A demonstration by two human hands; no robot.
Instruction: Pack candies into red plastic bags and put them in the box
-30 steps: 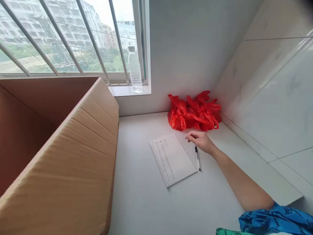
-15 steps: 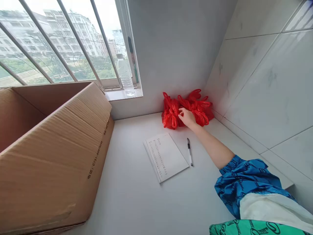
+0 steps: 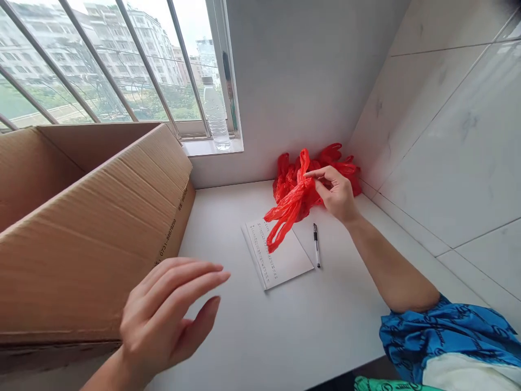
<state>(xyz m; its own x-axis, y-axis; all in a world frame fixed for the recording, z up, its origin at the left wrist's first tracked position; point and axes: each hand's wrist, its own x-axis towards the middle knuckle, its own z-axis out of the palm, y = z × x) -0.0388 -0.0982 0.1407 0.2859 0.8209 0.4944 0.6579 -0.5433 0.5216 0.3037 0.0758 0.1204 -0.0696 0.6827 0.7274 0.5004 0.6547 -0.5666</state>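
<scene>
Between its thumb and forefinger my right hand (image 3: pixel 336 194) pinches a red plastic bag (image 3: pixel 291 203), lifted off the pile. The bag hangs crumpled, its loops dangling over the top of a white booklet (image 3: pixel 280 266) with dotted rows on it. Behind my right hand, more red plastic bags (image 3: pixel 345 165) lie heaped against the wall. My left hand (image 3: pixel 171 309) is in the air at the lower left, in front of the cardboard box, fingers apart and holding nothing. A black-capped clear pen (image 3: pixel 316 247) lies right of the booklet.
A large open cardboard box (image 3: pixel 93 244) takes up the left side of the white table (image 3: pixel 228 336). On the window sill stands a clear plastic bottle (image 3: pixel 216 119). A grey wall (image 3: pixel 301 70) and a tiled wall (image 3: pixel 459 146) bound the back and right.
My right hand has gripped a red plastic bag and raised it from the heap toward me. My left hand has come into view at the lower left. The view has shifted slightly.
</scene>
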